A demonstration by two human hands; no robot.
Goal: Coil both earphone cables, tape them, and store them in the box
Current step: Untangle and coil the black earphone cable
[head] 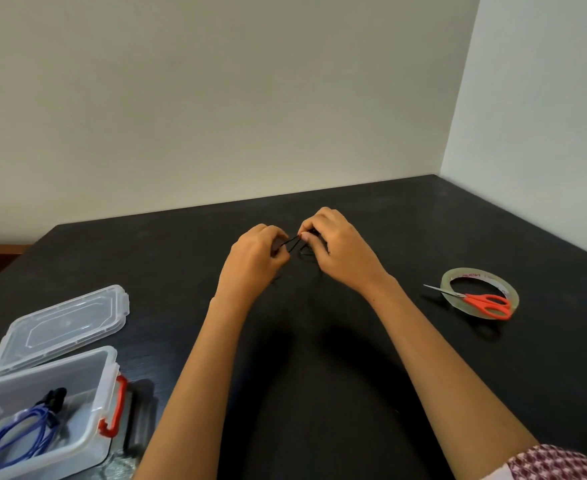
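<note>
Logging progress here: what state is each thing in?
Clear plastic box: open, lid off.
Clear plastic lid: lying on table behind box.
Blue cable: coiled inside box.
Thin black earphone cable: pinched by left hand and right hand.
Clear tape roll: flat on table.
Orange-handled scissors: closed, resting on roll.

left grip (254, 258), right grip (340, 247), fingers curled pinching, forearms outstretched
</note>
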